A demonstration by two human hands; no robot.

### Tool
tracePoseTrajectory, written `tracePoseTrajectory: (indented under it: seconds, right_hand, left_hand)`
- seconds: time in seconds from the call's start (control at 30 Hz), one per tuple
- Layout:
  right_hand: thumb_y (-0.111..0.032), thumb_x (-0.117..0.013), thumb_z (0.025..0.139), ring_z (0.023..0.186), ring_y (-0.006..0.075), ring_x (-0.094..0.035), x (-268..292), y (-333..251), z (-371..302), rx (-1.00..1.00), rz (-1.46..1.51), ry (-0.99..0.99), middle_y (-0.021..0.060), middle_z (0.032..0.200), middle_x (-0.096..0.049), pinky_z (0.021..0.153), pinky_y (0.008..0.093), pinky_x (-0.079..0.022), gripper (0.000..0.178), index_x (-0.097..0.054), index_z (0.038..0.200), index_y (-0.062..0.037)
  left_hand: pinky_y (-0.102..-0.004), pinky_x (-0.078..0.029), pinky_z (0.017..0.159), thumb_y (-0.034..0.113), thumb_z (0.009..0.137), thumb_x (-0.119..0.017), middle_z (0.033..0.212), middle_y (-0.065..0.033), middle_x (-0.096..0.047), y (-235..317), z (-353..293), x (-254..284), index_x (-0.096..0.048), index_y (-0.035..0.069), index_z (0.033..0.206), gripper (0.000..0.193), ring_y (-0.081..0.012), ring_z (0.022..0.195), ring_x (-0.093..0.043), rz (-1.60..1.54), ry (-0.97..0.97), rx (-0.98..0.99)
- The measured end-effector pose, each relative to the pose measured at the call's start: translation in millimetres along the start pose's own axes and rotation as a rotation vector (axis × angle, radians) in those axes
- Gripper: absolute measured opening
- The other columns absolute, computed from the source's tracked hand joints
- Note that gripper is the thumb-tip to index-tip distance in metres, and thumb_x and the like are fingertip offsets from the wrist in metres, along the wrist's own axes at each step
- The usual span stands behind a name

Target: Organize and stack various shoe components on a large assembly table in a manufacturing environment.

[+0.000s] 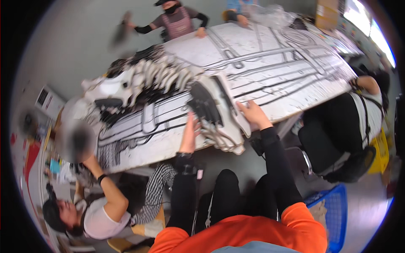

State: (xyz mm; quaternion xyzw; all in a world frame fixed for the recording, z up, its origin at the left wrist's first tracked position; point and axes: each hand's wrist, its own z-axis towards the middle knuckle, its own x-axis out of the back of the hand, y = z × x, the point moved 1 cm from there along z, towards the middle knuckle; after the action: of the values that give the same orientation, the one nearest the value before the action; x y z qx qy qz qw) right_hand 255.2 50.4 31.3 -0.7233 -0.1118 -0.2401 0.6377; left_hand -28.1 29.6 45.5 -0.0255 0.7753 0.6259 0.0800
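Note:
A stack of white and dark-grey curved pieces [219, 111], which look like flat shoe uppers, sits at the near edge of the table between my two hands. Part of it hangs out past the edge. My left hand [190, 134] lies along its left side with the fingers pointing up and away. On the opposite side, my right hand [255, 114] grips the right edge of the outermost white piece. The stack leans slightly, its layers fanned toward me; the undersides of my fingers are hidden.
A long white table [270, 95] with black line drawings spans the view. A row of similar white and dark pieces [147, 78] lies at left. Several people work around it: one at the far side, one near left, one seated right. A blue basket [337, 215] stands low right.

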Motion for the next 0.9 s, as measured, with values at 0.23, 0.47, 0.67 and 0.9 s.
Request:
tracePoseTrajectory:
  seconds: [0.23, 0.47, 0.67, 0.9]
  right_hand:
    - [-0.051, -0.066, 0.088, 0.070, 0.0207, -0.061, -21, -6, 7, -0.048, 0.114, 0.004, 0.0119, 0.078, -0.067, 0.062, 0.0327, -0.047, 0.051, -0.066, 0.096, -0.0012]
    - [-0.038, -0.070, 0.091, 0.058, 0.0053, -0.045, -7, -9, -6, -0.075, 0.478, -0.199, -0.0058, 0.068, -0.053, 0.051, 0.0231, -0.034, 0.029, -0.062, 0.095, -0.0110]
    - [-0.039, -0.077, 0.084, 0.062, 0.0069, -0.050, -2, -16, -11, -0.055, 0.360, -0.177, -0.0022, 0.073, -0.058, 0.054, 0.0239, -0.038, 0.053, -0.062, 0.122, -0.0065]
    - [-0.050, -0.072, 0.084, 0.073, 0.0117, -0.058, 2, -25, -1, -0.039, 0.179, -0.424, 0.0061, 0.091, -0.066, 0.063, 0.0255, -0.045, 0.062, -0.065, 0.113, 0.0045]
  left_hand:
    - [-0.0294, -0.032, 0.110, 0.050, 0.103, -0.045, 0.139, -0.0038, -0.056, -19, 15, -10, -0.051, 0.003, 0.140, 0.061, -0.0126, 0.128, -0.049, -0.161, -0.254, -0.157]
    - [-0.0340, -0.035, 0.108, 0.051, 0.101, -0.047, 0.139, -0.0126, -0.054, -37, 7, -5, -0.048, 0.002, 0.140, 0.063, -0.0195, 0.129, -0.047, -0.256, -0.004, -0.073]
    - [-0.0312, -0.045, 0.098, 0.019, 0.096, -0.060, 0.125, -0.0182, -0.061, -55, -54, 12, -0.049, -0.004, 0.133, 0.045, -0.0215, 0.114, -0.060, 0.273, 0.272, -0.355]
    - [-0.0435, -0.051, 0.086, 0.027, 0.097, -0.056, 0.110, -0.0282, -0.066, -15, -108, -9, -0.060, -0.003, 0.120, 0.039, -0.0394, 0.098, -0.066, 0.784, 0.018, -0.283]
